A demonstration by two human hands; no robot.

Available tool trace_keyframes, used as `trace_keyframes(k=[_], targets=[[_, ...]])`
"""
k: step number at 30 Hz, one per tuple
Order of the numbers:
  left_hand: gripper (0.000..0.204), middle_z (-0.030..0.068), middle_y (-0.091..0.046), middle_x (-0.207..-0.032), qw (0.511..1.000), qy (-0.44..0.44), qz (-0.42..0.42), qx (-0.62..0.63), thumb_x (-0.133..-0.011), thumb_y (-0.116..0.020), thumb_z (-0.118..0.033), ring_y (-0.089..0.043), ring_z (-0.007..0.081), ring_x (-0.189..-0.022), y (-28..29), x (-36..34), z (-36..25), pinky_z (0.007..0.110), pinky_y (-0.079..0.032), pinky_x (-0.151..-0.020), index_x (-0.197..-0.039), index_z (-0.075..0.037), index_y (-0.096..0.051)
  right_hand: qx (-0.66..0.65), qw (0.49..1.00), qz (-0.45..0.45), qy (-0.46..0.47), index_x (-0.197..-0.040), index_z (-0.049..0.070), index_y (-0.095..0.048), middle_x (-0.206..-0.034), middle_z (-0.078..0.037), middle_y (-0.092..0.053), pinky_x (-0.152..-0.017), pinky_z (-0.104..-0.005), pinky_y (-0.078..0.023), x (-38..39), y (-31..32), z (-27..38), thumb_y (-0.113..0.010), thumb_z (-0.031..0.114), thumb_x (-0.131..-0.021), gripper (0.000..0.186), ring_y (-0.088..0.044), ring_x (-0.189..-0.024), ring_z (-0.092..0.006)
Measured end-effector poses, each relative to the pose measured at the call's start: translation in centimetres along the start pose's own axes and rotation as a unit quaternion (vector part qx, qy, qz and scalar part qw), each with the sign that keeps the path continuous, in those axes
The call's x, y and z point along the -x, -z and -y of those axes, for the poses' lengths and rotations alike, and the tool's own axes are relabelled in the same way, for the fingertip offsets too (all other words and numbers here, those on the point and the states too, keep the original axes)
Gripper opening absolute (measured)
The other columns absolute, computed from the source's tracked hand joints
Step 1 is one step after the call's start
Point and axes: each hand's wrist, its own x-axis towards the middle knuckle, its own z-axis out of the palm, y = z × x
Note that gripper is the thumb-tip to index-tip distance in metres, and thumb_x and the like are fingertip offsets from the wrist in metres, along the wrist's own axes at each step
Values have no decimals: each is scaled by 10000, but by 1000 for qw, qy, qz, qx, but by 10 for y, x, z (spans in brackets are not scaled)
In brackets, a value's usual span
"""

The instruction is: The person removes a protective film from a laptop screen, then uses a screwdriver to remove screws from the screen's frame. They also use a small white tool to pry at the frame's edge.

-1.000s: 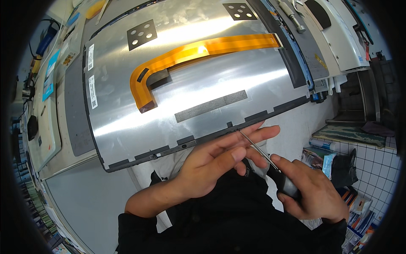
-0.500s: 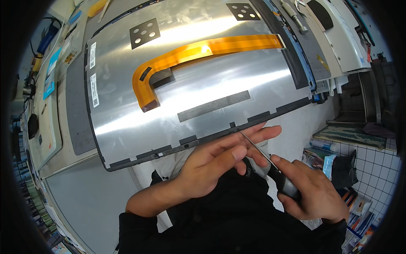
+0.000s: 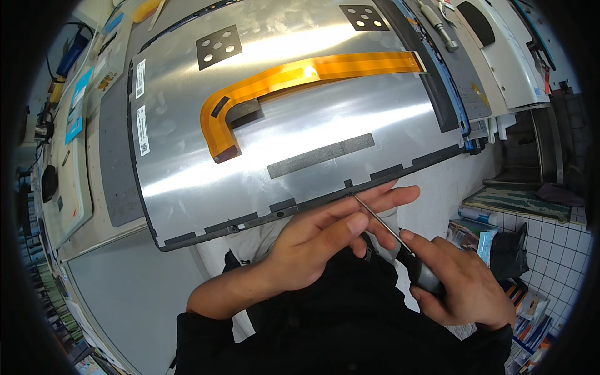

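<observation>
Right hand [image 3: 459, 275] wrapped round screwdriver [image 3: 429, 279] | left hand [image 3: 319, 242] loosely spread at edge of silver panel [image 3: 300, 128] | white labels [image 3: 143, 130], print unreadable

Left fingers [image 3: 403, 197] rightward (right fingers [image 3: 431, 251] curled)

The panel [image 3: 334, 119] lay over the mat [image 3: 117, 181], its near edge beyond the table [image 3: 94, 169]. The ribbon cable [image 3: 275, 80] was on the panel, behind the tape strip [image 3: 322, 155]. The tool [image 3: 427, 275] extended from the right hand [image 3: 459, 272] leftward to the left hand [image 3: 319, 247].
</observation>
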Motion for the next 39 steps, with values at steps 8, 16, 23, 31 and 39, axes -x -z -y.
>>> trace_keyframes(k=[8, 16, 23, 31, 39], targets=[[590, 323, -379, -1469, 1000, -15, 11, 4, -1042, -370, -289, -662, 200, -985, 3, -1, 4, 214, -540, -763, -1502, 58, -242, 0, 1000, 4, 0, -1475, 50, -346, -854, -144, -595, -569, -348, -514, -2, 0, 1, -711, 65, -750, 812, -638, -679, -254], [556, 210, -377, -1518, 999, -3, 37, 30, -1059, -350, -286, -626, 155, -999, 6, 0, 5, 200, -486, -775, -1522, 4, -244, 7, 1000, 6, 8, -1468, 40, -354, -846, -147, -594, -553, -350, -511, -4, -1, 3, -703, 62, -750, 799, -637, -658, -257], [591, 311, -372, -1482, 1000, -10, 24, 14, -1054, -336, -334, -665, 192, -964, 4, -1, 6, 214, -521, -751, -1503, 43, -262, 7, 1000, 6, 4, -1467, 41, -357, -855, -153, -595, -556, -355, -511, -3, -1, 4, -702, 72, -754, 793, -636, -656, -263], [568, 287, -455, -1434, 998, -15, -3, -58, -1052, -369, -334, -665, 194, -967, 6, 1, -1, 219, -517, -753, -1475, 44, -331, 8, 1000, -7, -11, -1473, 52, -357, -858, -150, -594, -624, -365, -511, 0, 0, 5, -703, 67, -760, 792, -634, -704, -268], [503, 286, -480, -1411, 999, -6, -18, -51, -1064, -354, -264, -670, 219, -1002, 5, 3, -6, 219, -532, -768, -1450, 58, -365, 13, 1000, 8, -16, -1479, 59, -349, -837, -134, -585, -587, -353, -501, 1, 1, 6, -700, 65, -765, 796, -621, -671, -250]])
